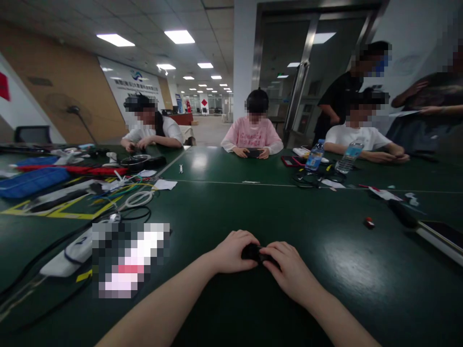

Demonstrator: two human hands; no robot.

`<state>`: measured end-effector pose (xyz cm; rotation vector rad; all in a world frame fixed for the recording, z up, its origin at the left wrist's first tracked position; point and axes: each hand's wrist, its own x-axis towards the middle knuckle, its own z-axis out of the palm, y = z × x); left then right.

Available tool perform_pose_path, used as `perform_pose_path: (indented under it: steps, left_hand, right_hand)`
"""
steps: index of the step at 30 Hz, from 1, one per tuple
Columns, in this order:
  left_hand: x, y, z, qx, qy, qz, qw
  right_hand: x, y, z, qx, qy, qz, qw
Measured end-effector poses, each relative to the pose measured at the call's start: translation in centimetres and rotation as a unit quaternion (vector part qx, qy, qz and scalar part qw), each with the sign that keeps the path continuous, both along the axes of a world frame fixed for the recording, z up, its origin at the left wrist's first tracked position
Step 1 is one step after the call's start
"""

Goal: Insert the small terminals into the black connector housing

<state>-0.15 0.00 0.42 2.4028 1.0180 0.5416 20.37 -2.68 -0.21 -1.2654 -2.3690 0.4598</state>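
Observation:
Just above the green tabletop (224,202), or resting on it, is a small black object (256,254), mostly covered by fingers; its kind does not show. My left hand (233,251) curls round its left part, thumb below and fingers above. From the other side, my right hand (289,267) grips the right part with thumb and fingertips. Both hands are close together in front of me, nearly touching over the object.
To the left lie a white power strip (68,258), a blurred-out bright screen (135,262), tangled cables and a blue tray (34,182). Water bottles (315,155) and a red-black small item (369,222) are to the right. Several people sit or stand across the table.

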Motion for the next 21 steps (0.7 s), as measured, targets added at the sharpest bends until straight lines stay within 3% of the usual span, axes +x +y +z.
perform_pose_path:
  steps: [14,21]
  left_hand:
    - [0.0,-0.2,0.6,-0.012,0.004,-0.012,1.000]
    - [-0.1,-0.5,0.6,-0.054,-0.040,0.005,0.998]
  right_hand:
    - [0.1,0.4,-0.4,0.001,0.004,-0.001,1.000]
    - [0.1,-0.1,0.7,-0.025,0.023,-0.009,0.999]
